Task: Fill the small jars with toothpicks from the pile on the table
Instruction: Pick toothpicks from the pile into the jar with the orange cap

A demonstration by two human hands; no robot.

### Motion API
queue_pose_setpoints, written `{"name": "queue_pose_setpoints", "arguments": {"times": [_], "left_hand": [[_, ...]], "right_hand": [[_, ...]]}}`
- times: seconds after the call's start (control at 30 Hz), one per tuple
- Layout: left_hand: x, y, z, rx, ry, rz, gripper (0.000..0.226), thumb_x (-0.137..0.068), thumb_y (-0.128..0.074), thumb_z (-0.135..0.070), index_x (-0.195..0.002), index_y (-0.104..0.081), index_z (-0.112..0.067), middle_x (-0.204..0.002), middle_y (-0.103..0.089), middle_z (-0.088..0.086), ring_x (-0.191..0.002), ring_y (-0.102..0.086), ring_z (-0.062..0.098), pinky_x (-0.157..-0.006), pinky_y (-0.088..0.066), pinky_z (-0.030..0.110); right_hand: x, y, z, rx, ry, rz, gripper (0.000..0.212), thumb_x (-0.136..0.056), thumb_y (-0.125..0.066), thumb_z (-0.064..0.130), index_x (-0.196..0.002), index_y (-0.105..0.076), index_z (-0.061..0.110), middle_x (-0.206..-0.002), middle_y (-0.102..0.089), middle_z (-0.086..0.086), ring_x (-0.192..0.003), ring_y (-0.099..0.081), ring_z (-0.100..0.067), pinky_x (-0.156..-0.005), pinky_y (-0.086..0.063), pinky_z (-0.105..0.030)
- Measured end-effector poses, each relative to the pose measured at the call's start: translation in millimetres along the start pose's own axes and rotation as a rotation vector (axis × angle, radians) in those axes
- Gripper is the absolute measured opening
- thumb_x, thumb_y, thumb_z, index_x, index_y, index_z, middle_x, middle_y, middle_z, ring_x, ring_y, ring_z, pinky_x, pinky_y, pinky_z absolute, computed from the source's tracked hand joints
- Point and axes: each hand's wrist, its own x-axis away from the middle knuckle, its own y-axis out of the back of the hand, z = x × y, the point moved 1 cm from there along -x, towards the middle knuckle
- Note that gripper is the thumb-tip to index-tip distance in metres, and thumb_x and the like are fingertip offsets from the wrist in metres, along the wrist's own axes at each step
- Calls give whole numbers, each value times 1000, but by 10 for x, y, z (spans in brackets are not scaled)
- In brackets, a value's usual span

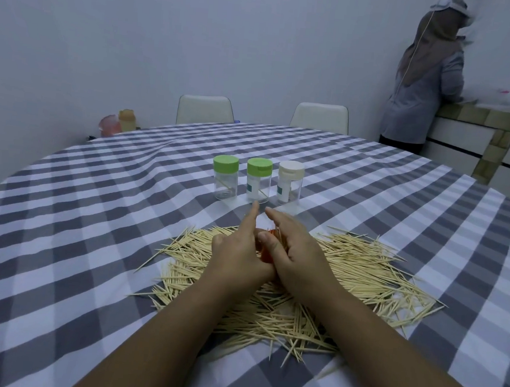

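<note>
Toothpicks (348, 271): big loose pile on the checked cloth (93, 211)
Jars (258, 180): three capped, upright, just behind the hands
Left hand (237, 253): forefinger straight, rest hidden, can't tell
Right hand (294, 254): curled round an orange thing (266, 254)

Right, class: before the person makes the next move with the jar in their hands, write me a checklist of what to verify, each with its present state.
1. Red-capped jar held by both hands: ok; the left hand and right hand close round it over the pile.
2. Its cap off and mouth open: cannot tell, the fingers hide it.
3. Toothpick pile within reach: ok, it lies right under the hands.
4. Three jars standing upright behind: ok, left green-lidded jar, middle green-lidded jar, white-lidded jar.
5. Those three filled: not ok, they look almost empty, lids on.
6. How full the held jar is: cannot tell.
</note>
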Motion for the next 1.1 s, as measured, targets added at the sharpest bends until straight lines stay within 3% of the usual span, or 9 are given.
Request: {"name": "queue_pose_setpoints", "arguments": {"times": [0.17,0.27,0.33,0.47,0.57,0.7,0.83,0.97,1.1], "left_hand": [[-21,-32,64,31,-25,9,107,-74,-73,-35,-151,1,-33,-102,-62,-19,-108,-55,5,-111,-24,41],[-17,-30,55,20,-30,-3,106,-75,-72,-33,-151,2,-32,-107,-62,-17,-109,-56,5,-107,-16,32],[-20,-23,59,17,-20,-12,104,-76,-72,-30,-151,0,-31,-102,-61,-18,-108,-56,4,-110,-18,35],[-40,-17,103,38,23,-27,112,-70,-76,-47,-150,1,-35,-109,-62,-19,-118,-50,14,-110,-21,40],[-55,-12,113,38,55,-49,120,-64,-80,-53,-150,2,-36,-120,-61,-14,-124,-47,20,-110,-25,47],[-50,-5,86,39,61,-62,120,-65,-82,-49,-151,1,-34,-124,-60,-11,-124,-47,17,-110,-26,49],[-54,-7,107,32,75,-69,119,-65,-81,-49,-150,2,-36,-128,-59,-10,-127,-44,20,-110,-26,45],[-52,-3,97,26,70,-63,118,-67,-81,-48,-150,1,-35,-130,-58,-8,-127,-44,18,-111,-25,45],[-41,-3,87,16,71,-66,119,-67,-81,-48,-150,2,-35,-129,-58,-9,-126,-45,18,-110,-25,44]], "right_hand": [[-8,21,-17,-95,-4,-54,40,-100,-43,22,-137,-42,38,-126,-47,22,-117,-40,8,-93,-31,-4],[-25,-6,-47,-9,21,0,38,-100,-39,31,-138,-48,27,-138,-49,10,-128,-40,-2,-109,-32,-31],[-31,1,-60,91,-6,59,41,-102,-34,35,-140,-44,24,-146,-42,7,-136,-31,-5,-114,-23,-40],[-35,147,-12,-33,-74,92,44,-101,-31,41,-141,-43,29,-146,-42,8,-136,-32,-6,-113,-25,-42],[-58,335,-26,-85,-188,48,38,-100,-41,26,-137,-48,26,-141,-49,4,-129,-42,-10,-107,-34,-31],[-70,506,-125,415,-318,239,48,-91,-46,18,-138,-46,30,-142,-47,-3,-133,-36,-19,-109,-27,-36],[-13,488,-125,597,-361,431,61,-89,-47,16,-147,-27,26,-149,-33,-4,-140,-18,-19,-111,-13,-42],[-16,428,-199,724,-318,438,58,-93,-44,24,-147,-24,22,-149,-32,-1,-139,-19,-22,-108,-16,-46],[-29,356,-273,823,-259,378,45,-95,-41,22,-139,-40,23,-138,-41,-3,-132,-27,-25,-106,-21,-45]]}}
